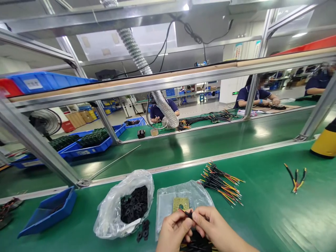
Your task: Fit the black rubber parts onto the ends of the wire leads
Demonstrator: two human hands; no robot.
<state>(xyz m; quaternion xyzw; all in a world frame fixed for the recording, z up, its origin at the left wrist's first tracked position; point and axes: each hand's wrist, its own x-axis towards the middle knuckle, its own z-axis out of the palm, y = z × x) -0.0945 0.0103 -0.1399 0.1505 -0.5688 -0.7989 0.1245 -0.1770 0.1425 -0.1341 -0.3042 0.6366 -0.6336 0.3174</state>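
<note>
Two hands work here: the left hand point(173, 229) pinches one black part point(189, 214) at its fingertips, and the right hand point(214, 224) grips the same part. It lies at 2 o'clock from the left hand, 10 o'clock from the right. From the part, one yellow board point(181, 202) sits near, at 11 o'clock, on or in one flat bag point(166, 201); I can't tell which. One open bag point(105, 218) of black pieces stands at 9 o'clock, with a few loose pieces point(143, 231) just beside it, overlapping too much to count. One bunch of leads point(223, 183), uncountable, lies at 1 o'clock. One blue tray point(63, 210) is farther off at 9 o'clock. Three co-workers sit beyond. A white label point(33, 84) on an upper bin point(52, 81) is too small to read.
</note>
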